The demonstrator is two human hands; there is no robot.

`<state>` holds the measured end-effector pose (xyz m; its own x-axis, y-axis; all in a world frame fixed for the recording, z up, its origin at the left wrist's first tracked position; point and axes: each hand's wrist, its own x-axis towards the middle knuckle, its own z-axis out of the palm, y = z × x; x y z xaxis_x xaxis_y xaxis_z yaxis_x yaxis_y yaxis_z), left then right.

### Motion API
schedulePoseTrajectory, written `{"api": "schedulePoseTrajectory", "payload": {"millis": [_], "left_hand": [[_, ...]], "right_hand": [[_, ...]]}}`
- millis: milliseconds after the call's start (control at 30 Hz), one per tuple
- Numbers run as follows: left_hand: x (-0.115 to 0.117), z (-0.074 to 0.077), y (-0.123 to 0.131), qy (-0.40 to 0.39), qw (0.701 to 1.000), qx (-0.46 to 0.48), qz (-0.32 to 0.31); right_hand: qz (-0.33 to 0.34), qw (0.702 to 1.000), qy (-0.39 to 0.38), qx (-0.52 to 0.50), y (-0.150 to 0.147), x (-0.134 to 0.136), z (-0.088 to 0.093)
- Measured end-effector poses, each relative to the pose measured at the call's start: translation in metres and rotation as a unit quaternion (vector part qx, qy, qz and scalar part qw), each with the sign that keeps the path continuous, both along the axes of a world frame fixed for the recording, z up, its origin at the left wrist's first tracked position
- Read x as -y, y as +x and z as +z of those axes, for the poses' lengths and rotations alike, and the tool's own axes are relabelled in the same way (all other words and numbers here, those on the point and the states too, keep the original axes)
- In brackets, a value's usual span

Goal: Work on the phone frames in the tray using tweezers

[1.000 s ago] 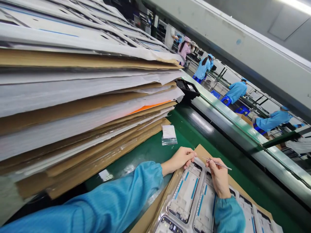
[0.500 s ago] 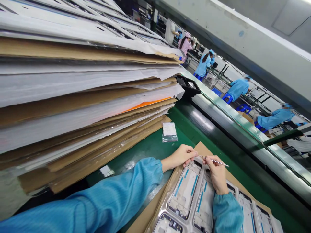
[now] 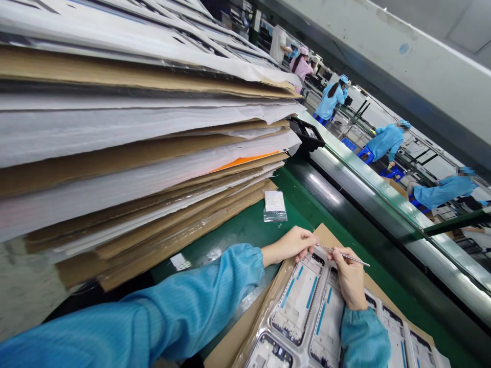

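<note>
While stacked cardboard and white sheets [image 3: 161, 153] loom at left, a person's left hand [image 3: 293, 244] pinches its fingertips, contents indiscernible, above a tray [image 3: 305, 351] on the table [image 3: 230, 232], several frames [image 3: 295, 312] already bearing blue strips [image 3: 312, 293]; a slim metal tool [image 3: 356, 259] is gripped in the right hand [image 3: 351, 278]. What remains undone cannot be told.

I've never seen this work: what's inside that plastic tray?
Inside the plastic tray, phone frames with blue strips lie in pockets. The right hand and sleeve hide parts of some.
</note>
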<state>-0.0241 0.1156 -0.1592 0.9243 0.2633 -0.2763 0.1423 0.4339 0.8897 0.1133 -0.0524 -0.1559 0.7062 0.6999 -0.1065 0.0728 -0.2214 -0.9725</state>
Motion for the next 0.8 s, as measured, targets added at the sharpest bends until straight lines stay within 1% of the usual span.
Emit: {"api": "schedulePoseTrajectory", "payload": {"millis": [167, 333, 433, 500, 633, 700, 800], "left_hand": [[-0.002, -0.001, -0.001, 0.045, 0.999, -0.002, -0.026], [-0.003, 0.005, -0.003, 0.052, 0.997, -0.016, -0.056], [-0.003, 0.006, -0.003, 0.054, 0.996, -0.018, -0.066], [-0.004, 0.005, -0.003, 0.035, 0.997, -0.011, -0.064], [-0.004, 0.005, -0.003, -0.05, 0.998, -0.003, -0.028], [-0.003, 0.005, -0.002, -0.079, 0.997, -0.002, -0.014], [-0.002, 0.003, 0.002, -0.098, 0.995, 0.004, 0.006]], "right_hand": [[0.009, 1.0, -0.013, -0.017, 0.001, 0.001, -0.001], [0.022, 0.999, -0.016, -0.03, -0.002, 0.001, -0.002], [0.03, 0.999, -0.008, -0.026, -0.001, 0.0, -0.002], [0.017, 0.999, 0.017, -0.032, 0.001, 0.0, -0.002], [-0.036, 0.995, 0.067, -0.06, 0.007, 0.005, -0.006], [-0.062, 0.995, 0.063, -0.038, 0.009, 0.009, -0.007], [-0.087, 0.995, 0.058, -0.008, 0.014, 0.012, -0.01]]}}
